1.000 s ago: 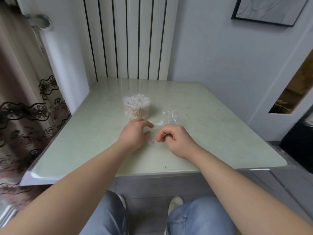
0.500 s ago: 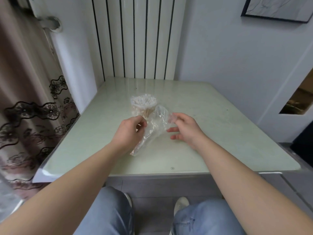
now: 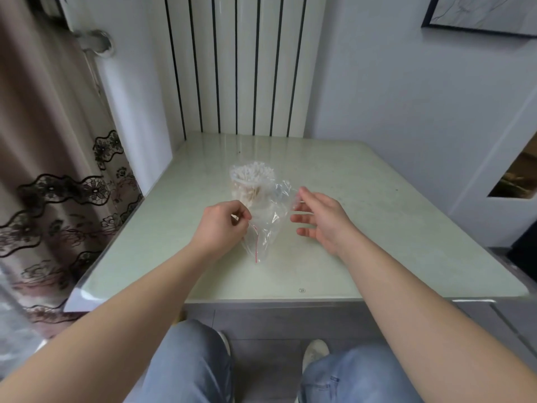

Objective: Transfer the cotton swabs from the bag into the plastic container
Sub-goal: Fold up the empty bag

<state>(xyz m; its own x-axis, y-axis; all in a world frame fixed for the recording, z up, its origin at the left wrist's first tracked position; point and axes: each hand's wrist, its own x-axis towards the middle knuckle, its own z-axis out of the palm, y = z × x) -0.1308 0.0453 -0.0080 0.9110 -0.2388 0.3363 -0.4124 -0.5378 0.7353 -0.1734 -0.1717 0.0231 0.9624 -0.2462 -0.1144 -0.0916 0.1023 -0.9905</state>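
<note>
Table (image 3: 377,228), pale green, glossy. Left hand (image 3: 218,228) pinching clear bag (image 3: 270,225) at its 9 o'clock edge, beside the red strip (image 3: 255,242). Right hand (image 3: 322,219) at bag's 3 o'clock, fingers spread, gripping nothing. Container (image 3: 250,190) at bag's 12 o'clock, just behind, packed with swabs (image 3: 254,173), white tips up.

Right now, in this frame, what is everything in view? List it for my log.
zip bag: one, clear with red seal strip, table centre, before the container
plastic container: one, clear, behind the bag
cotton swabs: many, white-tipped, upright in the container
table: one, pale green, foreground
radiator: one, white, behind the table
curtain: one, beige with dark lace, left
framed picture: one, dark frame, upper right
jeans: one pair, blue, bottom
shoes: two, pale, on the floor
left hand: one, fingers pinch the bag
right hand: one, fingers spread, beside the bag
</note>
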